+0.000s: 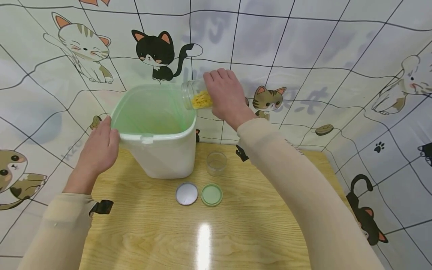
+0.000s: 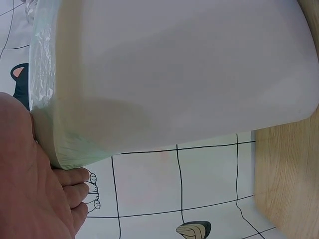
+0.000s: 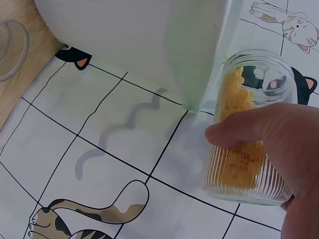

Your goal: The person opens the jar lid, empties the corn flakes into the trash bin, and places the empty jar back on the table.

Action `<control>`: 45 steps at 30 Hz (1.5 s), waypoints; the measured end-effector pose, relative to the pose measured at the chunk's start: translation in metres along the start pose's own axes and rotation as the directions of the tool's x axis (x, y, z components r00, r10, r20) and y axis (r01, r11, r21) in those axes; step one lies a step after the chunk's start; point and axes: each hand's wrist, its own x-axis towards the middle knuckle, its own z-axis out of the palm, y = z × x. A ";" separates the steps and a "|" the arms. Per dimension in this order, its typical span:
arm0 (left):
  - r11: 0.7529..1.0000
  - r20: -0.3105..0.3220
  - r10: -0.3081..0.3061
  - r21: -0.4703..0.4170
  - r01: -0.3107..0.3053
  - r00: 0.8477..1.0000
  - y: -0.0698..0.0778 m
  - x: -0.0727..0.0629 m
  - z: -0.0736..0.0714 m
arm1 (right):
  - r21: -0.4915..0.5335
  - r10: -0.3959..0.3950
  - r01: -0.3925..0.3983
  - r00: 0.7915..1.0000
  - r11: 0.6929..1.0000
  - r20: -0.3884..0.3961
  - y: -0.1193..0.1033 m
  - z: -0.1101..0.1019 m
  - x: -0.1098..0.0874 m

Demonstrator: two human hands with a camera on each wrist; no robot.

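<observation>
My right hand (image 1: 225, 95) grips a clear glass jar (image 3: 212, 172), ribbed on its lower part. Small yellow pieces (image 1: 201, 99) lie inside it; their kind cannot be told. Lidless and tipped sideways, the jar has its mouth over the right rim of a white bin (image 1: 165, 157) lined with a pale green plastic bag (image 1: 148, 108). At the bin's left front corner, my left hand (image 1: 99, 146) holds the rim. Its fingertips (image 2: 77, 194) curl at the corner in the left wrist view, while the thumb is hidden there.
An uncovered clear jar (image 1: 216, 164) stands on the wooden table (image 1: 152, 236), right of the bin. In front of it lie a silvery white lid (image 1: 186, 194) and a green lid (image 1: 212, 195). A cat-patterned sheet (image 1: 303, 45) covers the walls behind and beside the table.
</observation>
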 end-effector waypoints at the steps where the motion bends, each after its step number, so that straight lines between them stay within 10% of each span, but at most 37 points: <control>1: 1.000 -0.003 0.000 0.000 0.000 1.000 0.000 0.000 0.000 | -0.001 -0.002 0.002 1.000 1.000 0.002 0.000 0.000 0.000; 45: 1.000 -0.014 -0.020 0.006 0.020 1.000 -0.001 0.001 0.001 | -0.125 -0.117 0.112 0.992 0.986 -0.036 -0.014 0.003 0.009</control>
